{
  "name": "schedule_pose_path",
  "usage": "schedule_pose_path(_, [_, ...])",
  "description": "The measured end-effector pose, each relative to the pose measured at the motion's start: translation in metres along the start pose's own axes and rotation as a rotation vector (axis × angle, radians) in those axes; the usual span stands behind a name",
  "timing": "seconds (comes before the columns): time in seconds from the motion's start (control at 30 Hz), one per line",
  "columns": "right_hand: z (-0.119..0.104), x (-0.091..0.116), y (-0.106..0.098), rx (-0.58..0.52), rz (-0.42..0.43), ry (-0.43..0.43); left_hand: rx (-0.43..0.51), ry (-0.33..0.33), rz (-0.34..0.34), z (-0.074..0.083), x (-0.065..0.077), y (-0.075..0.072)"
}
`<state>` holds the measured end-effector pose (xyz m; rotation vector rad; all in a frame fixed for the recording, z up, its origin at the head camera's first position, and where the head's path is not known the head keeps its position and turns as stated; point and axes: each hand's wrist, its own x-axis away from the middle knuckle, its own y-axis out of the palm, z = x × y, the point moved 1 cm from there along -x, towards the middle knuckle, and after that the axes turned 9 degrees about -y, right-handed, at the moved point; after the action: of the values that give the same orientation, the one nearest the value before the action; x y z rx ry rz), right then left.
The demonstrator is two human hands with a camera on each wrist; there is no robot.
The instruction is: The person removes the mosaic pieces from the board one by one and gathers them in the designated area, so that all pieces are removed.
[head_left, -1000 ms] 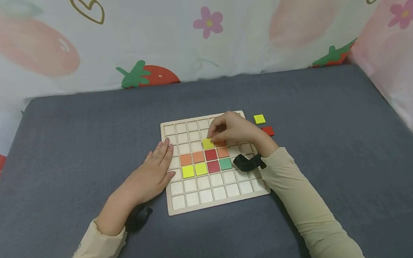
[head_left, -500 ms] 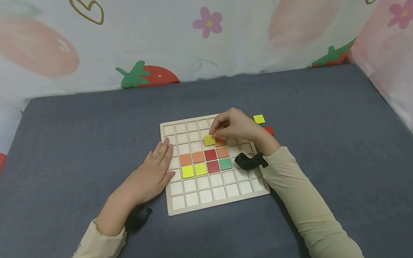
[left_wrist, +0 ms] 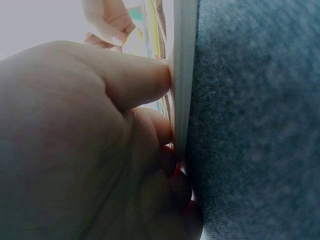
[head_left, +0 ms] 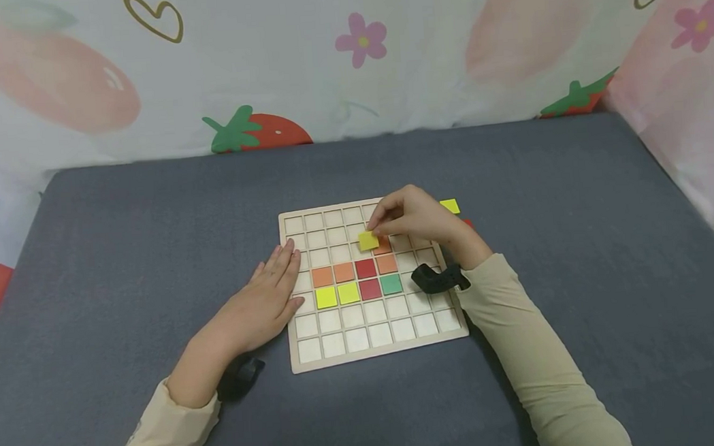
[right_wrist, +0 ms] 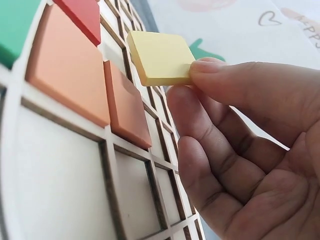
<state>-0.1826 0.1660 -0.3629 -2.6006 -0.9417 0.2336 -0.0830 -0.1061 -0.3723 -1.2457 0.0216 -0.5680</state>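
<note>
My right hand [head_left: 414,212] pinches a yellow square tile [right_wrist: 162,56] by one corner between thumb and index finger, raised over the wooden grid board [head_left: 377,353]. Below it, in the right wrist view, an orange tile [right_wrist: 126,107] sits in a cell beside a second orange tile [right_wrist: 70,67]. My left hand [head_left: 263,297] lies with straight fingers on the board's left edge. Set in the grid's middle rows are yellow tiles [head_left: 327,298], red tiles [head_left: 366,268] and a green tile [head_left: 391,284]. My right hand hides part of the board's far right corner.
On the grey cloth [head_left: 151,263] past the board's right side lie a loose yellow tile [head_left: 450,206] and a red tile [head_left: 469,222], both partly covered by the right hand. A printed curtain [head_left: 422,76] hangs along the table's far edge.
The right hand has lifted the yellow tile from beside the orange one and carried it slightly right and farther back. The left hand stays put.
</note>
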Motion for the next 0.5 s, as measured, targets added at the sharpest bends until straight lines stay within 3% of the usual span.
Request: schedule_pose_path(0.5, [0.006,0.015,-0.009,-0.021,0.019,0.026,0.003,0.007,0.007,0.001,0.000,-0.001])
